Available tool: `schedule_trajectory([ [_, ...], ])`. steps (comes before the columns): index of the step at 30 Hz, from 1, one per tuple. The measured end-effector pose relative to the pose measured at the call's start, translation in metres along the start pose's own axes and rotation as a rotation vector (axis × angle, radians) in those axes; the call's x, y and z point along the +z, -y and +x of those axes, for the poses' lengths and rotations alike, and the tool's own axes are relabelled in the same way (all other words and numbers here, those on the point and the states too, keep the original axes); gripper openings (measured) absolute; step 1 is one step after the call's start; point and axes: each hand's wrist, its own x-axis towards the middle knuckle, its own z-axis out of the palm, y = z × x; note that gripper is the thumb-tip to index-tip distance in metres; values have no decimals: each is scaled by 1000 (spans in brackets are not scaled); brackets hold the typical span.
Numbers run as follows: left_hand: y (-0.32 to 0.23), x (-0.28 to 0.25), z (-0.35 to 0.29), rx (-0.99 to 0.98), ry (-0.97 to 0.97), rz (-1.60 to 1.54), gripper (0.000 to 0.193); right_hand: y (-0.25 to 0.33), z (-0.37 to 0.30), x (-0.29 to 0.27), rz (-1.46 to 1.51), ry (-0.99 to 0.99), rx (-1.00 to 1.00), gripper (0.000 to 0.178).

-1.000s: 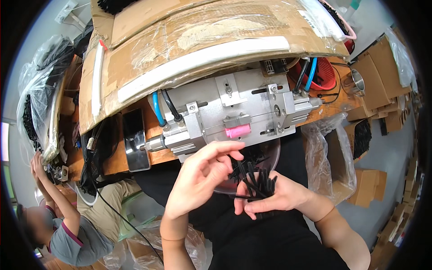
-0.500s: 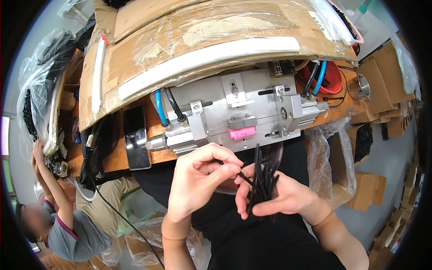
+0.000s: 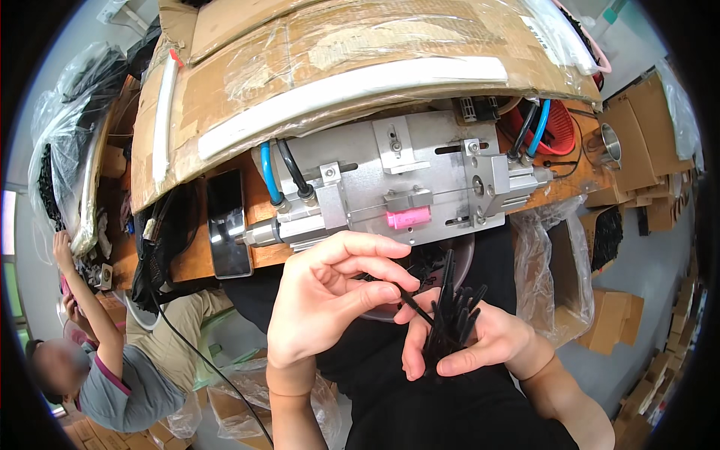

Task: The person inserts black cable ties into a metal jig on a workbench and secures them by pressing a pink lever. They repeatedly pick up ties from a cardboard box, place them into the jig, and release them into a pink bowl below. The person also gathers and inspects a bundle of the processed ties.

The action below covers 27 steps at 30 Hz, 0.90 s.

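Observation:
My right hand (image 3: 487,337) holds a bundle of thin black sticks (image 3: 452,324), fanned out at their upper ends. Between the thumb and a finger of my left hand (image 3: 319,300) is the end of one black stick (image 3: 416,306), which slants down toward the bundle. The left forefinger arches above it, away from the thumb. Just beyond my hands is a metal fixture (image 3: 375,165) with a pink block (image 3: 409,217) at its front edge. Partly hidden below the fixture, a bowl (image 3: 466,259) contains dark pieces.
A large taped cardboard box (image 3: 255,75) overhangs the fixture. A phone (image 3: 227,225) lies on the wooden bench at left. Back right are a red basket (image 3: 559,127) and a metal cup (image 3: 604,145). Another person (image 3: 135,390) sits at far left. An open plastic-lined box (image 3: 555,277) stands at right.
My left forefinger has lifted away from the thumb. The bundle in my right hand has tilted and spread, moving slightly right. The other person's one arm has lowered.

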Motion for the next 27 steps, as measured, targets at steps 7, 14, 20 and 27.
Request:
schedule_trajectory([
  [7, -3, 0, 1, 3, 15, -66, 35, 3, -1, 3, 61, -15, 2, 63],
  [14, -8, 6, 3, -75, -73, -142, 41, 4, -1, 6, 125, -19, -11, 65],
  [20, -6, 2, 2, -7, -30, -30, 35, 6, -2, 8, 133, -10, -2, 66],
  [27, -8, 4, 4, -28, -38, -52, 36, 7, -4, 8, 157, -32, -5, 69],
])
